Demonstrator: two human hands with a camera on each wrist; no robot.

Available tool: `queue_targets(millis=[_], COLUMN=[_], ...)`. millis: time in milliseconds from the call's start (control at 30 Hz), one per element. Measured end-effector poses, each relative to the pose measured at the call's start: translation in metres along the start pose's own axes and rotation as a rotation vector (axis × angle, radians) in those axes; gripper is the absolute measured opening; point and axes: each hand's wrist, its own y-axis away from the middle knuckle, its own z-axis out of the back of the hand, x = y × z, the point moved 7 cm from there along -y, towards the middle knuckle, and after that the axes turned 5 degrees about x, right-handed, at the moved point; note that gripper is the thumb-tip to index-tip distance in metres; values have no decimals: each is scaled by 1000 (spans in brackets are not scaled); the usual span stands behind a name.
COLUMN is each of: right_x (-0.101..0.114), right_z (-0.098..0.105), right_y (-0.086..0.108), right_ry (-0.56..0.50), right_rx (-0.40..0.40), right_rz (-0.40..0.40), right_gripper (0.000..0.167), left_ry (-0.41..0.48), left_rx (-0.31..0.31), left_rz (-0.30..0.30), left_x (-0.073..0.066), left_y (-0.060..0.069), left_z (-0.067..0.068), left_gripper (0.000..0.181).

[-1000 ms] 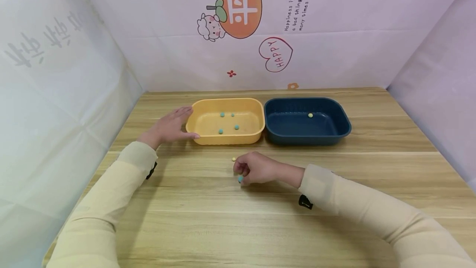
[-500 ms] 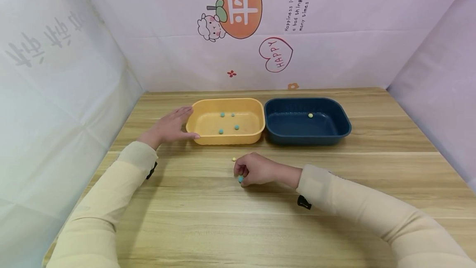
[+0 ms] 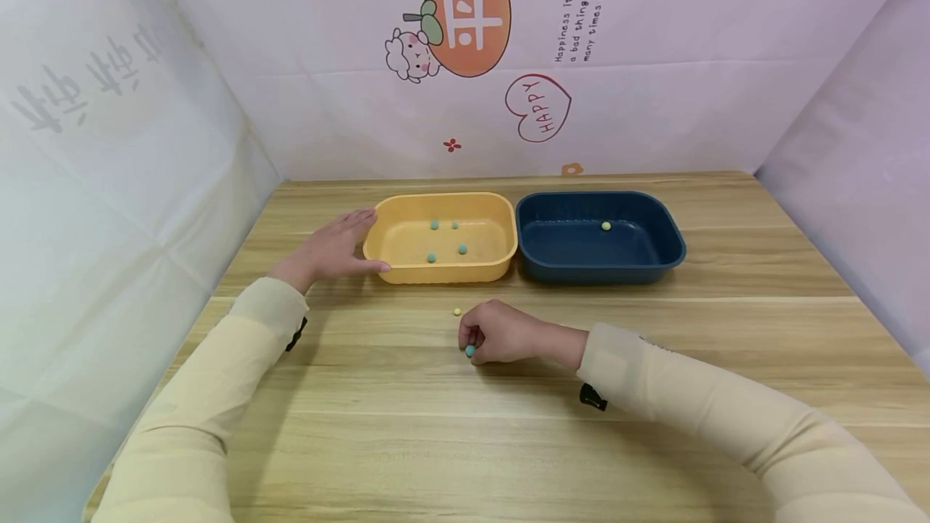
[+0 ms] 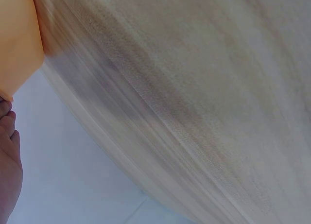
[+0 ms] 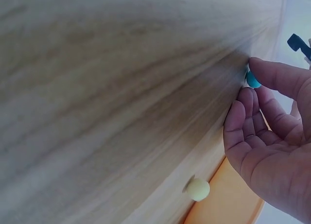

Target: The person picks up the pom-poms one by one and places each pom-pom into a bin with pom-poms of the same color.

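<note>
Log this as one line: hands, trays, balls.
Right hand: pinches teal ball; Left hand: touches yellow tray; Yellow tray: four teal balls; Navy tray: one yellow ball; Table: another yellow ball

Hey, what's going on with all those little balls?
A person's right hand pinches a blue ball between thumb and finger, down at the table. The left hand rests against the left end of the yellow tub. Four other blue balls lie inside that tub. One yellow ball sits in the dark blue tub beside it, and a second yellow ball is on the table near the right hand.
</note>
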Motion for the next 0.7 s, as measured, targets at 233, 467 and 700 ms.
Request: queue_targets(millis=[233,467,700], right_x=[-1,-1,-3], right_z=[0,0,1], right_y=[0,1,2], right_ry=[9,-17,-67], right_rx=[-7,-5,4], right_rz=[-7,-12,-32], right_gripper=[15,15,16], left_ry=[1,-1,-3], left_rx=[-6,-8,-3], left_rz=[-5,-8,-3], left_x=[1,1,1], left_y=[0,0,-1], left_z=[0,-1,-1], left_gripper=[109,108,109])
